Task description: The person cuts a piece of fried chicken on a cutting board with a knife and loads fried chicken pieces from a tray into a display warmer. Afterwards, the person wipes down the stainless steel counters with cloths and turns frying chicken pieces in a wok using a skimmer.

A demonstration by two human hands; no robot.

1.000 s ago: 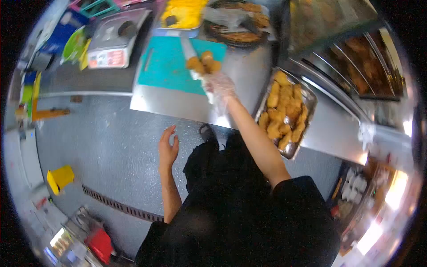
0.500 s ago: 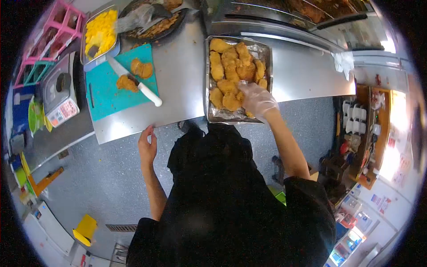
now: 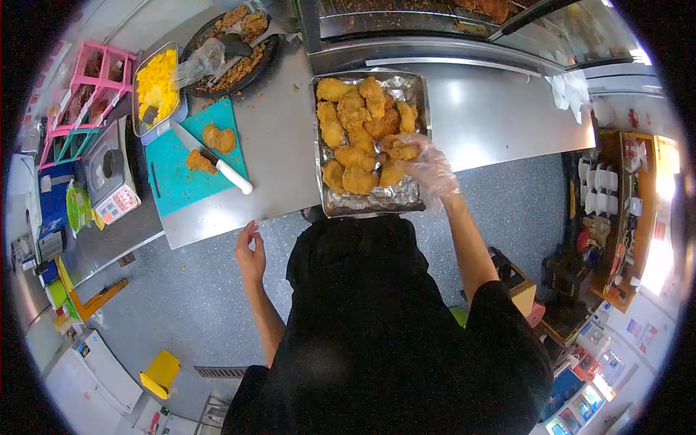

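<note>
Gloved right hand point(image 3: 433, 170) pinches a breaded piece point(image 3: 400, 150) above tray point(image 3: 317, 156), set at counter point(image 3: 281, 156)'s front edge, presumably for short reach; left hand point(image 3: 251, 255) free, fingers loosely curled; knife point(image 3: 233, 176) handle points frontward, likely for easy grasping.

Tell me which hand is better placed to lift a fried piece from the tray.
Right, I'd judge. The right hand is gloved, its fingers on a fried piece at the tray. The left hand is bare, off the counter's near edge.
</note>
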